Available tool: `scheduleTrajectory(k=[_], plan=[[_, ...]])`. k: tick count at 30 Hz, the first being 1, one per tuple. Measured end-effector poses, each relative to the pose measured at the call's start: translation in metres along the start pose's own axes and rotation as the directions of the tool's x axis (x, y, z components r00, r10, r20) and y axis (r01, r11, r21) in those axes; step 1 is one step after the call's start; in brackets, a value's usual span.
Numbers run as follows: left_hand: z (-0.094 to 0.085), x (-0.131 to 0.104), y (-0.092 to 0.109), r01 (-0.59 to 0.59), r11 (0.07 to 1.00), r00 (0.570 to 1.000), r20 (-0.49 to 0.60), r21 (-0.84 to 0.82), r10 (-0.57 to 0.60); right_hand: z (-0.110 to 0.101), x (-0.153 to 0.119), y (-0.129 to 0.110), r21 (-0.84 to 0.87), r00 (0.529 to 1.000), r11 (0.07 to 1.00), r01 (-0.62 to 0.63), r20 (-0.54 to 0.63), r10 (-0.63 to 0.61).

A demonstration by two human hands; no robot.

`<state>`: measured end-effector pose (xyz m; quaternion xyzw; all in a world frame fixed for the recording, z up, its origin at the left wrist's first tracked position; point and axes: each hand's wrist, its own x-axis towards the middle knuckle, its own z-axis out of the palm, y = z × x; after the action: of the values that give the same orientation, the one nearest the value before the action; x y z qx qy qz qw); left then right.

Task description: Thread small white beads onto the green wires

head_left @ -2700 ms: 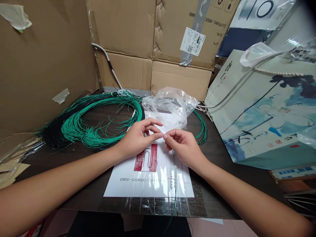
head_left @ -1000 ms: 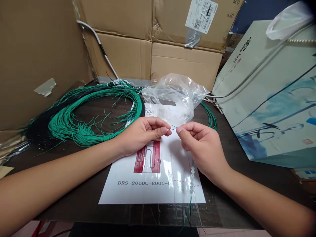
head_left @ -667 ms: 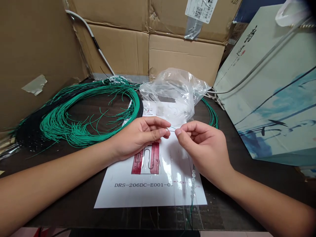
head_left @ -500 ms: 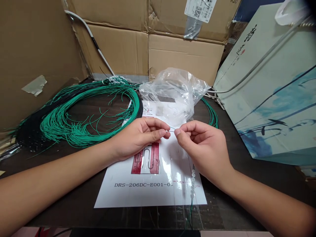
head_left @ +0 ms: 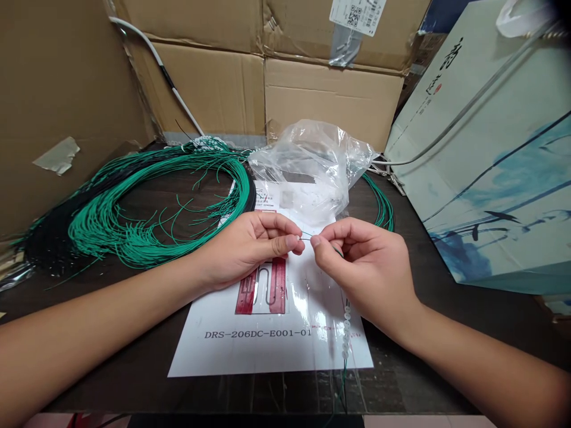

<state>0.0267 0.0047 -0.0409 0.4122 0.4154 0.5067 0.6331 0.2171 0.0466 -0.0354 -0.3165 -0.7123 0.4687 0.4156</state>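
Over the printed sheet (head_left: 267, 356) my two hands meet, fingertips a short gap apart. My left hand (head_left: 263, 241) pinches a tiny white bead-like piece (head_left: 298, 238) between thumb and forefinger. Thin dark wires (head_left: 306, 236) span the gap to my right hand (head_left: 352, 246), whose thumb and forefinger are closed on them. A bit of green wire shows inside the right hand's curled fingers. Below that hand, a row of white beads (head_left: 346, 333) hangs on green wires running down past the table edge. What the bead-like piece is exactly is too small to tell.
A big coil of green and black wires (head_left: 107, 232) lies at the left. Behind my hands sits a crumpled clear plastic bag (head_left: 307, 154), with more green wire (head_left: 383, 205) to its right. Cardboard boxes (head_left: 330, 101) wall the back; a pale painted bag (head_left: 486, 172) stands right.
The view has shifted slightly. Both hands keep their pinches and the gap between them stays small. A bit of green wire now shows within my right hand's fingers.
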Motion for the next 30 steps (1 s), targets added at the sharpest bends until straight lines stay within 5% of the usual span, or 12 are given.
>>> scheduleTrajectory(k=[21,30], plan=[[-0.0004,-0.0005,-0.0013,0.017,0.996,1.0,-0.016,0.092,-0.016,-0.0004,0.0001,0.0028,-0.103,0.996,0.991,0.089,-0.022,-0.092],[0.0011,-0.0023,-0.002,-0.075,0.979,0.996,-0.026,0.189,0.081,-0.0014,0.0003,0.002,-0.238,0.979,0.951,0.195,-0.012,-0.204]])
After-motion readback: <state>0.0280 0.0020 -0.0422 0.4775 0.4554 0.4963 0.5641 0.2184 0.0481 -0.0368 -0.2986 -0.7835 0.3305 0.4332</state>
